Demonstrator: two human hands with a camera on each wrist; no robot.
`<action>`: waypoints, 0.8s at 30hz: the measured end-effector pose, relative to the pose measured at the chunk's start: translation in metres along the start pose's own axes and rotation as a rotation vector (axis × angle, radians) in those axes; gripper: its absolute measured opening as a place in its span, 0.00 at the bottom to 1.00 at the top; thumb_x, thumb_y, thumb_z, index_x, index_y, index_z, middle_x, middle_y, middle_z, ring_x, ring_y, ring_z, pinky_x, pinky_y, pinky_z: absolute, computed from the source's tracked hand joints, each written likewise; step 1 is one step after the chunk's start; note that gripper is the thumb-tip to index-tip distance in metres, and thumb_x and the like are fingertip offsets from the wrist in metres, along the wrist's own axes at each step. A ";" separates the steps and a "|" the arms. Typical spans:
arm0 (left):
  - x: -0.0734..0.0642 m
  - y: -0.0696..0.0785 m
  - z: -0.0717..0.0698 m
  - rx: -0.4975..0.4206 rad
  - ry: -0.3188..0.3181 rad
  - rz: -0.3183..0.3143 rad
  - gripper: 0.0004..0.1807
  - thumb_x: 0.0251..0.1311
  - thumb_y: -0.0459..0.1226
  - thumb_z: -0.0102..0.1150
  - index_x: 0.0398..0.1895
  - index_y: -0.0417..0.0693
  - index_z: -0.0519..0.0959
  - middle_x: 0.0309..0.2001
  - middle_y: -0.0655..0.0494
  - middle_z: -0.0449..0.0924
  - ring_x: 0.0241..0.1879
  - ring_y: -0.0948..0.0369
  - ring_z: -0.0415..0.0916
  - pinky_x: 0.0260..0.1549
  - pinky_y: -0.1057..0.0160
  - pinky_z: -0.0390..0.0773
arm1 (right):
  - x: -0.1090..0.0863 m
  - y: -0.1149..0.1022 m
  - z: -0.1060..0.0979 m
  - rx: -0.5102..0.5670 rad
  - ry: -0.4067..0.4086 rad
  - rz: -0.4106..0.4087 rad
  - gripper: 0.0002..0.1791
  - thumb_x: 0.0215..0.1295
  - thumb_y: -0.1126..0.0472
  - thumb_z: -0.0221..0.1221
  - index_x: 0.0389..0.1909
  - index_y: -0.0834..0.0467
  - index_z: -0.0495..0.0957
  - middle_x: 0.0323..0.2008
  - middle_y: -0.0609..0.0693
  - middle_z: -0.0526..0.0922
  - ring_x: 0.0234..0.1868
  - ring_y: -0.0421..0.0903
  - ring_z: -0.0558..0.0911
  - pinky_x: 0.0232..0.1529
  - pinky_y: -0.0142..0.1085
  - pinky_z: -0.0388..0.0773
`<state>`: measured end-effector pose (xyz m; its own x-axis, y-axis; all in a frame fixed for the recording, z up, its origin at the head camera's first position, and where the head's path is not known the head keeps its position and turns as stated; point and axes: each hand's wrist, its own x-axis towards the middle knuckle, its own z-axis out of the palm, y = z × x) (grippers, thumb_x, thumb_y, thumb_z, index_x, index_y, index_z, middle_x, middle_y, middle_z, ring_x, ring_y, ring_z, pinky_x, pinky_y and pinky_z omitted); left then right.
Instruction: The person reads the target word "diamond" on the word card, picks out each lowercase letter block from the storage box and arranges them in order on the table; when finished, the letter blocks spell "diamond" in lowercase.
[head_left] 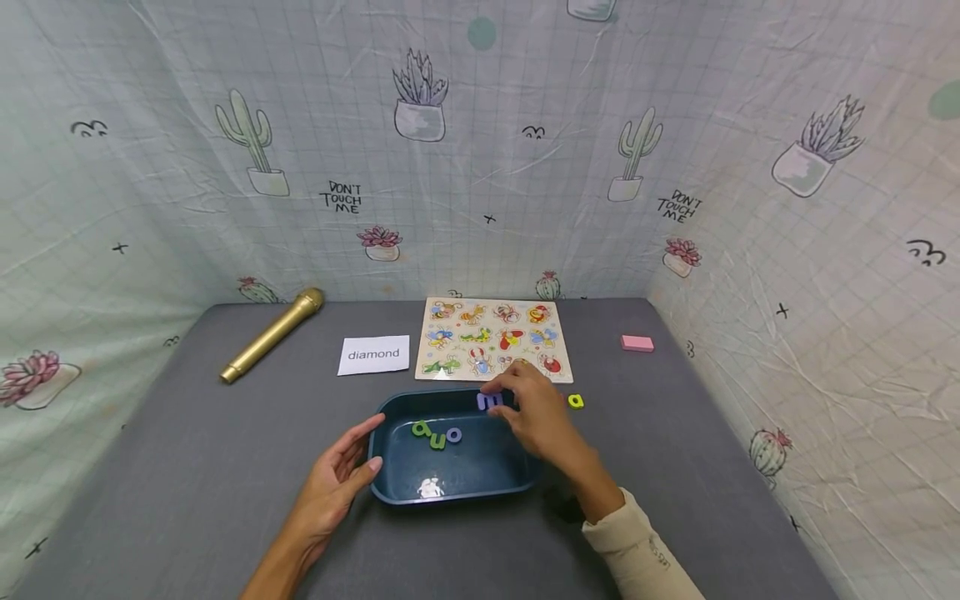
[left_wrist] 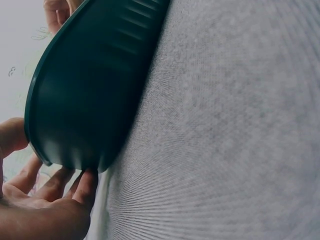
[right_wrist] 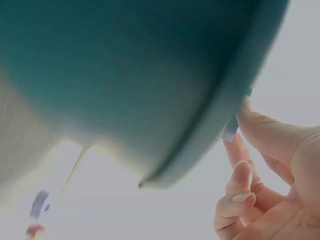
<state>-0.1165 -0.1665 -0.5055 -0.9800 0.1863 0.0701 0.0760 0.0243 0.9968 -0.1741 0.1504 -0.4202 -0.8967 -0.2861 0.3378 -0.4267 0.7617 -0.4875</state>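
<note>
A dark blue-green plastic tray (head_left: 480, 492) sits in front of me. My right hand (head_left: 543, 417) pinches a purple letter m (head_left: 487, 402) between thumb and fingers over the tray's far right part. In the right wrist view, the tray's wall partly hides that letter (right_wrist: 230, 129). My left hand (head_left: 330, 483) touches the tray's left end, thumb and fingertips spread along rim and outer wall. Inside the tray lie a green letter (head_left: 421, 428) with a round loop, a green u-shaped letter (head_left: 438, 442) and a purple letter o (head_left: 453, 435).
Behind the tray lies a wooden insect puzzle board (head_left: 493, 339), with a white "diamond" card (head_left: 373, 355) to its left. A gold microphone (head_left: 272, 335) is far left, a pink block (head_left: 637, 343) far right. A yellow letter (head_left: 575, 402) lies beyond my right hand.
</note>
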 end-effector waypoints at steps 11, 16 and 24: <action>0.000 0.002 0.001 0.022 0.012 -0.017 0.32 0.76 0.34 0.60 0.80 0.51 0.66 0.82 0.51 0.61 0.81 0.64 0.56 0.69 0.83 0.60 | -0.007 0.043 -0.028 -0.035 0.052 0.085 0.18 0.58 0.64 0.78 0.49 0.51 0.91 0.45 0.52 0.84 0.35 0.44 0.75 0.36 0.34 0.75; 0.001 0.002 0.001 0.022 0.012 -0.019 0.32 0.76 0.35 0.60 0.80 0.51 0.66 0.82 0.51 0.61 0.82 0.61 0.55 0.69 0.83 0.60 | -0.010 0.063 -0.039 -0.065 0.053 0.127 0.18 0.59 0.65 0.77 0.50 0.53 0.90 0.46 0.55 0.84 0.35 0.47 0.77 0.35 0.34 0.72; 0.001 0.003 0.001 0.018 0.011 -0.030 0.32 0.76 0.35 0.60 0.81 0.50 0.65 0.83 0.52 0.61 0.84 0.50 0.51 0.69 0.84 0.60 | -0.014 0.102 -0.048 -0.122 0.045 0.157 0.16 0.59 0.66 0.77 0.49 0.57 0.90 0.43 0.56 0.84 0.34 0.46 0.74 0.35 0.36 0.69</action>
<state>-0.1170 -0.1648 -0.5024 -0.9838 0.1744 0.0412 0.0502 0.0475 0.9976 -0.1991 0.2603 -0.4358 -0.9437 -0.1347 0.3022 -0.2627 0.8602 -0.4370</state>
